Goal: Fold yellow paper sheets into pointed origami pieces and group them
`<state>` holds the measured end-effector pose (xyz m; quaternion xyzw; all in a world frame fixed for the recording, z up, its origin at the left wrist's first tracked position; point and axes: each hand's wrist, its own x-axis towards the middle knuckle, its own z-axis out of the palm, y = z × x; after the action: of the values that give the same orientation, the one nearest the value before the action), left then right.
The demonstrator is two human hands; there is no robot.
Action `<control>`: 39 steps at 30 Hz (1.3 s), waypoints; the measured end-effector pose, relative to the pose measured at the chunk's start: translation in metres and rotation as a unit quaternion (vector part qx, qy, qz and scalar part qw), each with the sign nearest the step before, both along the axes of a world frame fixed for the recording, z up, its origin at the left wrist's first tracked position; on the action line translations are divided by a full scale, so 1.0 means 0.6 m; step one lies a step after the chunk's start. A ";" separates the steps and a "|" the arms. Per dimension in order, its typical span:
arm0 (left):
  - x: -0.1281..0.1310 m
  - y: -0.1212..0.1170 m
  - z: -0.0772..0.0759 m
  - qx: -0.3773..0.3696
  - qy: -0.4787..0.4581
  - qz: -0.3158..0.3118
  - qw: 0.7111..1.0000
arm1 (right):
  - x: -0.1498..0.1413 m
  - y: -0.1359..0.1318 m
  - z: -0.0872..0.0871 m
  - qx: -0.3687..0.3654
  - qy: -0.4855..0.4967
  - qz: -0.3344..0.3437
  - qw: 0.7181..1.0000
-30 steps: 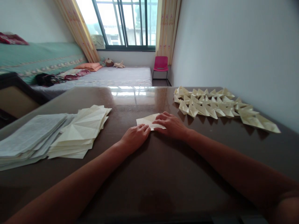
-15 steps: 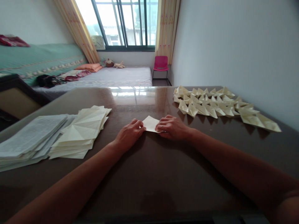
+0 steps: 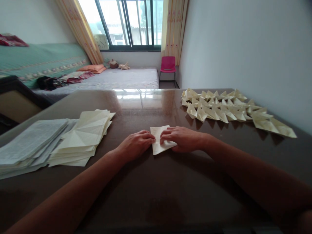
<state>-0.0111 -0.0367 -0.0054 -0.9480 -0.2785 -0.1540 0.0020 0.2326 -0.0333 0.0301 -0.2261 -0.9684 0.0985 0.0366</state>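
Note:
A small folded sheet of cream paper [image 3: 158, 148] lies on the table in front of me, roughly square, with its right part under my fingers. My left hand [image 3: 137, 143] closes on its left edge, fingertips pressed together there. From the other side my right hand [image 3: 181, 139] reaches over the sheet, its curled fingers on the top face and its thumb side at the right edge. The right thumb itself is mostly hidden.
To the left are a stack of creased cream sheets [image 3: 83, 133] and a pile of greyish printed papers [image 3: 31, 139]. Several rows of folded paper pieces [image 3: 219, 109] stand at the right back of the brown glossy table [image 3: 136, 195]. A bed [image 3: 131, 79] and pink chair [image 3: 168, 64] are beyond.
The folded paper has been turned and now shows a squarer outline, a little nearer to me. Both hands have shifted slightly toward me, and the right fingers lie further across the sheet.

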 end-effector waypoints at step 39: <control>-0.022 -0.006 0.018 -0.081 0.017 0.075 0.994 | -0.014 0.043 -0.062 0.042 0.088 -0.345 0.934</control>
<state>-0.0243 -0.0401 0.0055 -0.9239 -0.3604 -0.1145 -0.0584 0.2239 -0.0076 -0.0071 -0.5347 -0.8271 0.0583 0.1631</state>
